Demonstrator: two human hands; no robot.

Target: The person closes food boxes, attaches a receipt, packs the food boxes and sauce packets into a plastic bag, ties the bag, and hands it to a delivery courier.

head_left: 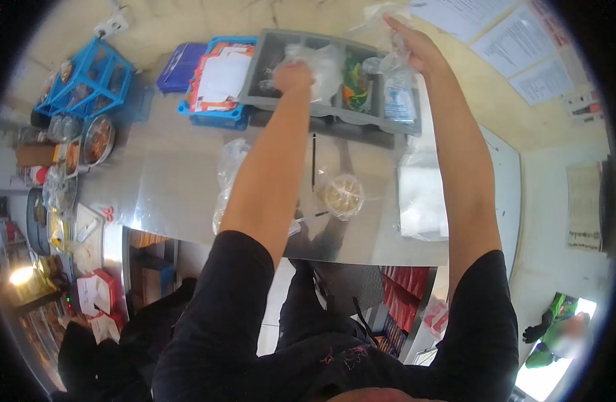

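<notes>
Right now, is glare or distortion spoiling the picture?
Head view: fisheye bending, black corners; pale glare on the table; blown-out light far left, white patch lower right; clear bag at the left hand blends into the wall.

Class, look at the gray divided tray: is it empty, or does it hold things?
It holds things: the gray tray has a green packet, a white-and-blue packet and clear plastic in its compartments.

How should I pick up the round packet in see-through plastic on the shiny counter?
Come from straight above and put your fingers around the fat, round sides of the packet. It sits low on the counter with nothing on top, and its plastic looks loose, so pinching just that might let it slip.
</notes>
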